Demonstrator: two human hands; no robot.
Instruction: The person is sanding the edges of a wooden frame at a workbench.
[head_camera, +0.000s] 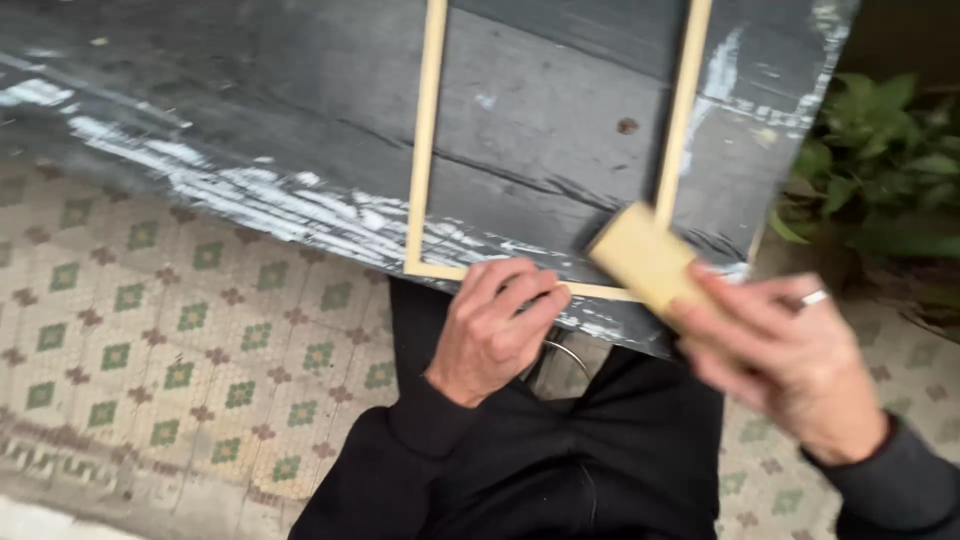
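From where I'm watching, the left hand (492, 330) is curled up pretty tight on the near rail of a pale wooden frame (424, 160), fingers folded over the edge where the rail meets the front lip of the surface (250, 120). So it's closed on the frame, pinning it down.

The right hand (790, 365) is off to the right of the left one, a bit blurry, fingers wrapped around a small tan block (648, 258). The block pokes out up and left from that hand and its far end sits right at the frame's near right corner; can't tell for sure if it's actually touching the wood. There's a ring (812, 298) on one finger of that hand.

The frame lies flat on the surface, stretching away from both hands and out of the top of the shot. The surface itself is dark grey boards with scuffed whitish paint streaks along the edge.

Below and left of the left hand is a patterned tile floor (150, 340) with green and brown motifs. Past the right hand, further right, there's a leafy green plant (880, 170).
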